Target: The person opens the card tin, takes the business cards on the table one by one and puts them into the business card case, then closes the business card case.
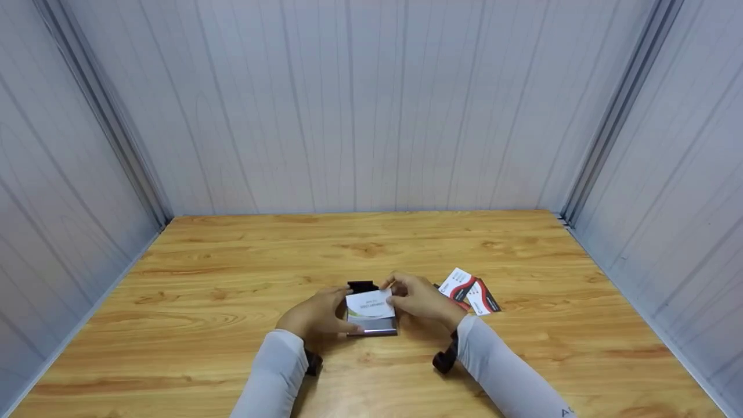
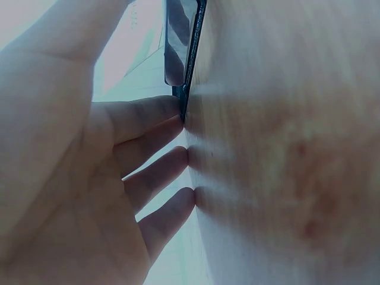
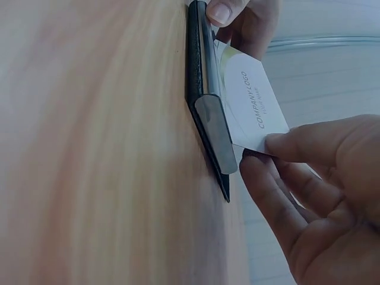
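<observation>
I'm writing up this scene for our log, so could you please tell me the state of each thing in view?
Card case: open, lying on the table
White card: tilted, not fully inside the case
Red-patterned cards: loose, overlapping on the table
Left hand: holding the case
Right hand: pinching the white card

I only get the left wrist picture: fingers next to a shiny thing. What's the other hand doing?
Observer: The right hand pinches a corner of a white card.
Operator: Ooh, does it have words on it?
Observer: Yes, the right wrist view shows "COMPANY LOGO" printed on it.
Operator: Are there any more cards?
Observer: Yes, the head view shows red, black and white cards lying on the table, just right of that hand.
</observation>
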Demonstrator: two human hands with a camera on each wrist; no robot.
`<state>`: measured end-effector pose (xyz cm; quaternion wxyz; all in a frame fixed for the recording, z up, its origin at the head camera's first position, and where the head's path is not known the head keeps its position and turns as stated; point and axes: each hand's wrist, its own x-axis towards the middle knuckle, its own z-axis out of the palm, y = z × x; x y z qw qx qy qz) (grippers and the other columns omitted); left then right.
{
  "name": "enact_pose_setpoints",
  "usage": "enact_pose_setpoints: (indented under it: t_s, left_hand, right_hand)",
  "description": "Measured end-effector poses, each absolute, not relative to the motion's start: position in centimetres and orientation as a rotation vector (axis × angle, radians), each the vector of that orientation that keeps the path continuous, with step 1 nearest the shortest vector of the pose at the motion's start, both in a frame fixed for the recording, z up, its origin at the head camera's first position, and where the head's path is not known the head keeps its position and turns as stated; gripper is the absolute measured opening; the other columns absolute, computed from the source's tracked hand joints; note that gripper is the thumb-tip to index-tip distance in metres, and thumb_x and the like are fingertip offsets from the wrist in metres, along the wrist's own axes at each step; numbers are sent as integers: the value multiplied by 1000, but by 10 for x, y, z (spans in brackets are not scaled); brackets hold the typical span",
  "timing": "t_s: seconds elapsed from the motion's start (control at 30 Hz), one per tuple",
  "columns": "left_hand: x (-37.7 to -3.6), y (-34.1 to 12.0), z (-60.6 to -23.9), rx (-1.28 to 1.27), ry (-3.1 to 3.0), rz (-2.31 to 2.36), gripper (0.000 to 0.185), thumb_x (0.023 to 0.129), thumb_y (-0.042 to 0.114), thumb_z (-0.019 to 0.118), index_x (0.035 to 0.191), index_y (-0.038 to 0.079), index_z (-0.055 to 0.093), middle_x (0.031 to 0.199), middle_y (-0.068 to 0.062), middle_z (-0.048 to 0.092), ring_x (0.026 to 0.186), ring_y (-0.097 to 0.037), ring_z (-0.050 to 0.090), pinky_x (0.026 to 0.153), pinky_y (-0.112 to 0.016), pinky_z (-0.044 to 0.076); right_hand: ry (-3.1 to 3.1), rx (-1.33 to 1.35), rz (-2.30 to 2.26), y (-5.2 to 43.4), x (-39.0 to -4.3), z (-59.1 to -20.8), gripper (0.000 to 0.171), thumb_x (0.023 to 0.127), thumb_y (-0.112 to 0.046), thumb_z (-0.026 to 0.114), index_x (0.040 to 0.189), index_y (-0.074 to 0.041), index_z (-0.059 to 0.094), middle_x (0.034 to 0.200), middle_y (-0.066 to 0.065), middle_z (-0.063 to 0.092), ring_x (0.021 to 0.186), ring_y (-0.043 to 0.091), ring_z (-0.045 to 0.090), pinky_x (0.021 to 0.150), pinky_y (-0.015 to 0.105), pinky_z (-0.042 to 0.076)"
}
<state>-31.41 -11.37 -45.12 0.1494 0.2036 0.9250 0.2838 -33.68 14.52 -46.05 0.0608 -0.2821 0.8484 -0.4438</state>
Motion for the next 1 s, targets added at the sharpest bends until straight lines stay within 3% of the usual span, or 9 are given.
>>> enact_pose_setpoints:
  t_s: [0.17,0.47,0.77,1.0]
  left_hand:
    - [-314,-113,-450,569,2667,802,101,80,54,81,156,6,34,159,-12,33,147,-33,27,115,-51,29]
    - [-314,-114,-451,562,2681,768,99,80,56,80,155,8,37,159,-12,34,147,-32,27,117,-51,26]
    - [-310,-114,-450,544,2685,770,97,80,57,79,155,11,39,159,-10,34,147,-33,27,116,-52,28]
    - [-312,-115,-450,576,2667,775,97,82,54,80,155,7,37,159,-13,32,147,-33,27,114,-52,30]
  right_hand:
    - [2548,-813,-1367,142,-336,-462,19,95,0,64,111,-10,65,92,2,68,84,13,63,70,28,53]
    - [2577,-863,-1187,146,-333,-456,17,94,-7,69,111,-11,67,90,-3,65,85,13,60,76,34,51]
    - [2557,-964,-1066,146,-334,-459,15,92,-3,67,107,-5,70,105,1,64,98,16,61,86,34,52]
    - [2621,-1143,-926,146,-334,-460,16,93,-4,65,106,-3,73,107,6,65,103,23,59,92,38,48]
